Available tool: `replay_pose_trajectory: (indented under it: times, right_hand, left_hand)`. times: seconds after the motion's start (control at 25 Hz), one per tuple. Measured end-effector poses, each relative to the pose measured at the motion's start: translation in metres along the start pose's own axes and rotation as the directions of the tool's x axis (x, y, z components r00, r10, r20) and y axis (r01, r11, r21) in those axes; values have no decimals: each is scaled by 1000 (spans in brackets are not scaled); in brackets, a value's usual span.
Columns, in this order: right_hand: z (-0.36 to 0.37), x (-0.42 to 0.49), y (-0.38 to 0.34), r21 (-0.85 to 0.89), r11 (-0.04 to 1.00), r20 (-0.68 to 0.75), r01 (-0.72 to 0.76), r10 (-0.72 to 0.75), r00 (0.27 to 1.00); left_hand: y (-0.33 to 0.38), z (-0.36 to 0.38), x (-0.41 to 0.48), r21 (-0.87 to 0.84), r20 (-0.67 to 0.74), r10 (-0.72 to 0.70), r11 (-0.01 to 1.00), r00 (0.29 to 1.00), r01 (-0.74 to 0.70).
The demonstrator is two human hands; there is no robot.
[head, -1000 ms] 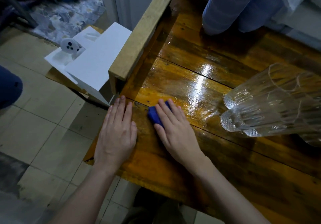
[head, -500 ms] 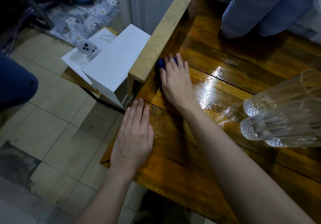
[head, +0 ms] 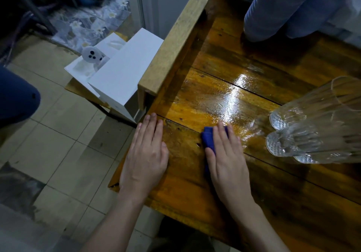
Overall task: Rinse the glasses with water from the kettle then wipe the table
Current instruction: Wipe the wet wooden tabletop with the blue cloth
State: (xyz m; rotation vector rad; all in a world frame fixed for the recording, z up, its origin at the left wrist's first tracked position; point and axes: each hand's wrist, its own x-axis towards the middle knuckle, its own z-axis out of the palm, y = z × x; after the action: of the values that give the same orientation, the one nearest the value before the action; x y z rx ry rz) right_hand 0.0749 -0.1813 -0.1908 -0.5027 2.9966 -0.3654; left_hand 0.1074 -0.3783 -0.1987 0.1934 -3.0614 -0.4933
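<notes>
on the near left corner of the wooden desk (head: pixel 195 193), in the head view, a folded blue cloth (head: pixel 207 136) lies flat on the boards. the right hand (head: pixel 226 158) lies palm down on top of the cloth, fingers straight and close together, pressing it onto the wood. only the cloth's left edge and far corner show past the thumb and fingertips.

just left of the cloth, the left hand (head: pixel 145 154) rests flat on the desk near its left edge. its fingers are straight and held together, and it holds nothing. bare wood shows between it and the cloth.

right of the cloth stand the glasses (head: pixel 304 134), clear and patterned, clustered together with their thick bases on the desk. they are near the cloth but apart from it. just beyond the cloth, between it and the glasses, a wet sheen (head: pixel 234 99) shines on the boards.

beyond the cloth and to its left, a raised wooden rail (head: pixel 175 42) runs along the desk's left side. left of that rail, off the desk, sits an open white box (head: pixel 121 75) with a small round white thing (head: pixel 90 53) with dark dots in it. far beyond the cloth, at the back of the desk, stand two blue ribbed cylinders (head: pixel 273 7). well left of the cloth, lower down, is a tiled floor (head: pixel 58 144).
</notes>
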Motion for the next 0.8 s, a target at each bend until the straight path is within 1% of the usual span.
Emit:
replay_pose_trajectory:
  times: [0.04, 0.12, 0.24, 0.36, 0.4, 0.48, 0.56, 0.64, 0.72, 0.8]
  right_hand:
    - [0, 4, 2, 14, 996, -25, -84, 84, 996]
    - [0, 26, 3, 55, 982, -80, -181, 185, 979]
    - [1, 83, 15, 75, 962, -139, -262, 270, 953]
    - [-3, 137, 22, 66, 955, -122, -290, 297, 947]
    - [-3, 147, 17, 58, 962, -114, -267, 272, 956]
    - [1, 150, -3, 40, 985, -108, -166, 169, 980]
    - [8, 131, -32, 43, 999, -95, -23, 27, 995]
    - [14, 96, -55, 69, 993, -83, 93, -87, 993]
    - [15, 51, -62, 100, 986, -38, 134, -130, 991]
    - [11, 4, -51, 120, 980, 14, 160, -162, 987]
  left_hand:
    - [0, 0, 0, 0, -2, -1, 1000, 1000, 1]
    - [0, -1, 0, -1, -5, -4, 1000, 1000, 4]
    - [1, -2, 0, -10, -15, -13, 1000, 1000, 12]
    - [2, -1, 1, -8, -21, -3, 1000, 1000, 3]
    - [2, -1, 2, -2, -24, -4, 1000, 1000, 4]
    - [2, -1, 1, 9, -20, -2, 1000, 1000, 2]
    - [1, 0, 0, 18, -13, 4, 1000, 1000, -4]
    - [-1, 1, 0, 31, -11, 5, 999, 1000, -5]
    - [-2, 2, 0, 32, -4, 14, 999, 1000, -13]
    - [-2, 2, 0, 9, -4, 19, 1000, 1000, -19]
